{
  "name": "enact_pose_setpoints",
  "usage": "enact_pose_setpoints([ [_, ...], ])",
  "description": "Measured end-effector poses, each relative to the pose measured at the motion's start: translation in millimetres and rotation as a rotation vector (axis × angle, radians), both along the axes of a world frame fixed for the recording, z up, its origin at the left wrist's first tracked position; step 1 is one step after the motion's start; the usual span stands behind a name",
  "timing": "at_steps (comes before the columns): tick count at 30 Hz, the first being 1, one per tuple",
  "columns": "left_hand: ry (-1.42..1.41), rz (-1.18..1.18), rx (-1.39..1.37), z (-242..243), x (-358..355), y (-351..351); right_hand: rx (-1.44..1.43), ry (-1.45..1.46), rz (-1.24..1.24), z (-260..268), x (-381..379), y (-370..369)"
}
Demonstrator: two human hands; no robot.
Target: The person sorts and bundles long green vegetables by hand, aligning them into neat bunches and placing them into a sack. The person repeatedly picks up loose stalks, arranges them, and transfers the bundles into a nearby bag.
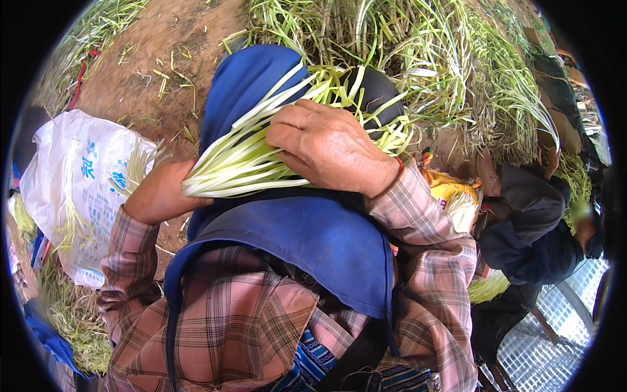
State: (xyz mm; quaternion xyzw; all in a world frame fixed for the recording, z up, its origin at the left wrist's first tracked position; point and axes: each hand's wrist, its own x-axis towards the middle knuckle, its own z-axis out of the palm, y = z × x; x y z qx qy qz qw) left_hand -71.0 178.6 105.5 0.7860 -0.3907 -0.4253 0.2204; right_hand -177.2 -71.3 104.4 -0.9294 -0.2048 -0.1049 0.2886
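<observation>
A bundle of pale yellow-green leafy stalks [245,159], perhaps garlic chives, lies across my lap over a blue apron [294,225]. My left hand [164,191] grips its whitish ends at the left, with most of the fingers hidden behind the stalks. From above, my right hand [328,147] rests on the middle of the bundle, fingers curled around some of the stalks; the fingertips are partly hidden. The tangled, leafy ends spread out beyond my right hand, over a dark knee.
A white woven sack [93,171] with printed writing lies at the left, loose stalks on it. A large heap of green stalks [392,49] stands ahead on bare soil [147,39]. At the right are a yellow bag [438,183] with pale stalks and another seated person [529,220].
</observation>
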Motion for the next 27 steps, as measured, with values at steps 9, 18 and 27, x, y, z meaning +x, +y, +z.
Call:
enact_pose_setpoints([
  [9,-0.068,-0.052,0.015,0.9,-1.2,-7.2,-0.006,-0.090,-0.019,2.1,-0.6,21.6],
  [18,-0.120,-0.078,-0.087,-10.8,-13.1,-7.0,-0.337,-0.124,-0.343,3.3,8.6,-20.5],
  [27,-0.041,-0.162,0.017,-25.6,-20.2,4.9,-0.397,0.303,-0.879,-5.4,-7.8,-90.9],
])
